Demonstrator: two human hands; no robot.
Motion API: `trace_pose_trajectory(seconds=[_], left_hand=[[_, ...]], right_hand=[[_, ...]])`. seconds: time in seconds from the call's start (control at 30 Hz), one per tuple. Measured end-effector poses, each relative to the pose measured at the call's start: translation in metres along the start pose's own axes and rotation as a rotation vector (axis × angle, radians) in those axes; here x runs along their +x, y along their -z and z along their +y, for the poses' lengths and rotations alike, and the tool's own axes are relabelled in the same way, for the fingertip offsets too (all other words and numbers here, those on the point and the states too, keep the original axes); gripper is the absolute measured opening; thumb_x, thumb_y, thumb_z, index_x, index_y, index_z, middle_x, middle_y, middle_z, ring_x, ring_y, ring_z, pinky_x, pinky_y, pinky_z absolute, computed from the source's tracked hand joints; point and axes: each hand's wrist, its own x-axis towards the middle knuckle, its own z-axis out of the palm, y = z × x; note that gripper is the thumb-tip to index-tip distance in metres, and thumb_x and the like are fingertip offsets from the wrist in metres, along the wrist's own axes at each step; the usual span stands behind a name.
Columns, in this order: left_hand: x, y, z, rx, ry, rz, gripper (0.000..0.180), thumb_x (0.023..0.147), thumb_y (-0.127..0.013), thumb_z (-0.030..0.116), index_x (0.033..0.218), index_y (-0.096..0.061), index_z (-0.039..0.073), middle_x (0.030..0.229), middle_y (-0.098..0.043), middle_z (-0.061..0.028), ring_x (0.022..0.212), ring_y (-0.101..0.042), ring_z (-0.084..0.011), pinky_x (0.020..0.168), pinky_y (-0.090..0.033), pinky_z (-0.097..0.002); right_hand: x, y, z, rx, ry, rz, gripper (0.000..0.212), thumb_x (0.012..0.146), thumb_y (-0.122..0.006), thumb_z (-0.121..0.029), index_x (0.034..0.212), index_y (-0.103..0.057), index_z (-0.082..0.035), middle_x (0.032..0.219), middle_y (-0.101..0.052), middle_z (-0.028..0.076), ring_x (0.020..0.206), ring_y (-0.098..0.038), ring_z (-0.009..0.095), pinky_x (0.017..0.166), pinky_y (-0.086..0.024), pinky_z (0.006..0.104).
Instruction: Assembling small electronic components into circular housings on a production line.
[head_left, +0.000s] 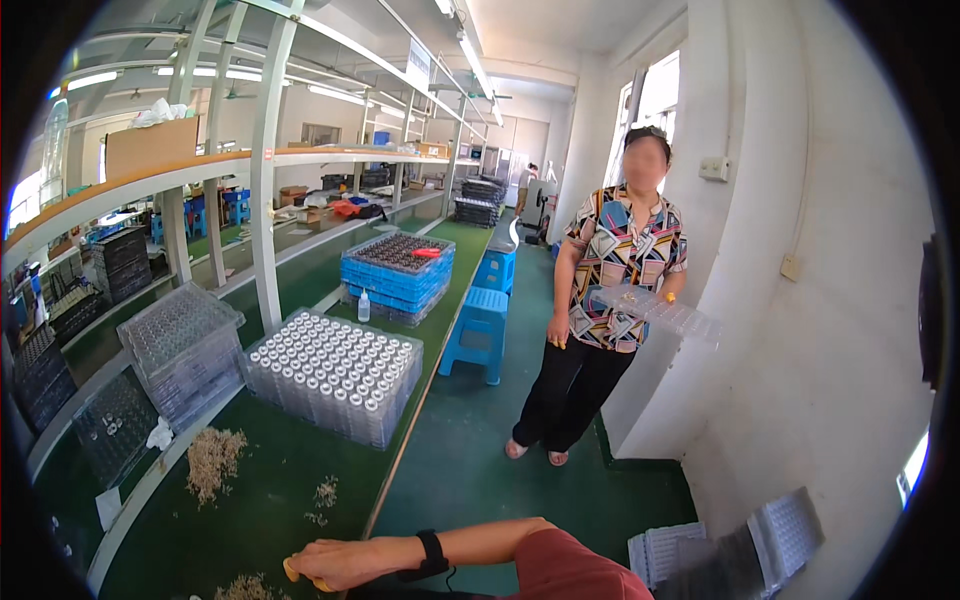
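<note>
My right hand (342, 563) reaches in at the lower edge, over the green bench near its front edge. Yellow covers sit on its fingertips, and a dark band is round the wrist. The visible fingers bend down and stand a little apart, with nothing seen between them. Nearest to it is a heap of small tan pieces (245, 588), partly cut off by the frame. A larger pile of such pieces (213, 465) and a small scatter (322, 497) lie farther up the bench. My left hand is out of view.
A clear tray stack (338, 372) holds rows of white-topped cylinders. Stacked clear trays (185, 345), a squeeze bottle (364, 306) and blue trays (397, 272) stand nearby. A person (618, 270) holds a clear tray (660, 312) in the aisle, beside a blue stool (478, 330).
</note>
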Motion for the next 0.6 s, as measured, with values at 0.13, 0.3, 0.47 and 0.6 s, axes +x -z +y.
trace_pose_trajectory(seconds=[0.13, 0.3, 0.47, 0.6], left_hand=[[-0.022, -0.018, 0.014, -0.065, -0.157, 0.17, 0.019, 0.09, -0.065, 0.006, 0.109, -0.064, 0.006, 0.09, -0.067, -0.0072, 0.07, -0.063, -0.0155, 0.055, -0.05, -0.0256], [-0.042, -0.021, 0.014, -0.149, -0.218, 0.302, 0.014, 0.089, -0.066, 0.006, 0.103, -0.066, 0.003, 0.09, -0.068, -0.0091, 0.07, -0.065, -0.0156, 0.053, -0.05, -0.0252], [-0.042, -0.007, -0.002, -0.143, -0.162, 0.337, 0.013, 0.087, -0.061, -0.005, 0.1, -0.062, -0.006, 0.087, -0.067, -0.0111, 0.067, -0.065, -0.0149, 0.052, -0.049, -0.0211], [-0.053, -0.016, -0.008, -0.235, -0.161, 0.461, 0.013, 0.088, -0.06, -0.004, 0.1, -0.063, -0.005, 0.085, -0.067, -0.0108, 0.067, -0.065, -0.0147, 0.052, -0.049, -0.0215]], right_hand=[[0.021, -0.01, 0.018, -0.439, 0.009, -0.074, 0.027, 0.074, -0.057, -0.003, 0.1, -0.052, 0.003, 0.082, -0.06, 0.02, 0.082, -0.059, 0.039, 0.067, -0.046, 0.0442], [0.042, -0.014, 0.014, -0.49, 0.062, -0.087, 0.022, 0.069, -0.057, -0.003, 0.09, -0.055, 0.0, 0.082, -0.062, 0.021, 0.081, -0.063, 0.041, 0.068, -0.051, 0.0485], [0.039, -0.003, 0.017, -0.557, 0.077, -0.015, 0.023, 0.071, -0.057, -0.003, 0.094, -0.059, -0.003, 0.082, -0.063, 0.02, 0.081, -0.064, 0.039, 0.069, -0.052, 0.0471], [0.033, 0.005, 0.006, -0.372, 0.081, -0.027, 0.023, 0.078, -0.058, 0.003, 0.101, -0.058, 0.0, 0.08, -0.062, 0.019, 0.076, -0.063, 0.036, 0.067, -0.051, 0.0401]])
